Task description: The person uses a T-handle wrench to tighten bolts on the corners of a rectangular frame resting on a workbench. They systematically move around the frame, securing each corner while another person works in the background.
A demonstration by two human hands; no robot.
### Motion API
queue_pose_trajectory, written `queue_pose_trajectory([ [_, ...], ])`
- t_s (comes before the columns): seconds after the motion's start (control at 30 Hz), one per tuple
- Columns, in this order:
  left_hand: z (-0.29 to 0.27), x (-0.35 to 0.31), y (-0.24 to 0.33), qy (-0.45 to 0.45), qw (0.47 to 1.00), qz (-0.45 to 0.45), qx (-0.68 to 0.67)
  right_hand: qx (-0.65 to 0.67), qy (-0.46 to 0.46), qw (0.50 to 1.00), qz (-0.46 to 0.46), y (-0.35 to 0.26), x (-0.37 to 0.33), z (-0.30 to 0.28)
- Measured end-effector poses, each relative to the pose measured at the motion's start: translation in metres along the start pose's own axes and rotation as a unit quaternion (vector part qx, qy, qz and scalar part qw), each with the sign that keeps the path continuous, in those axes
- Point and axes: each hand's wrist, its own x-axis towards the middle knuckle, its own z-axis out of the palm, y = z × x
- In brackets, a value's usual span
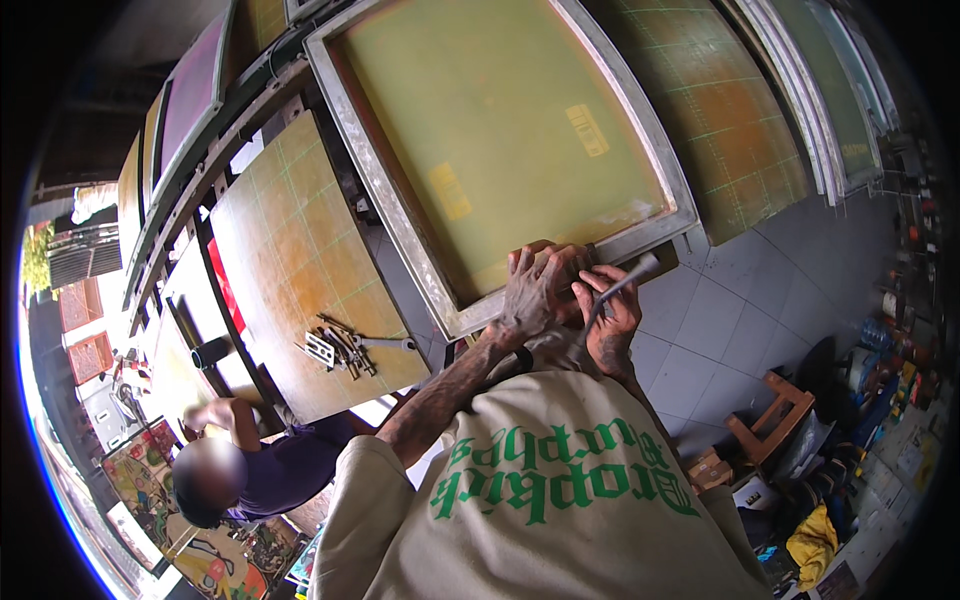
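Our left hand (538,285) at the near edge of a screen frame (385,180), our right hand (612,315) around a bent grey tool (643,268)

The framed screen (393,190) is a large rectangle with a pale, scuffed metal border, lying at a slant with its near edge just ahead of the body. Its mesh (500,110) is a translucent yellow-green, marked by two brighter yellow rectangular patches well apart; pale smudges show near one near corner. The bent grey tool (640,272), curved and thicker at its upper end, sits beside that edge in the right hand (612,312).
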Motion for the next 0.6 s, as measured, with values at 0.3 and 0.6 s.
queue_pose_trajectory([
  [0.3, -0.011, 0.001, 0.004, -0.015, 0.999, 0.03, -0.012, 0.036, -0.037, 0.998, -0.028, -0.001, 0.0, -0.001],
  [0.6, -0.008, -0.013, 0.002, 0.053, 0.996, -0.008, 0.067, 0.195, -0.105, 0.973, 0.068, -0.016, 0.013, 0.001],
])
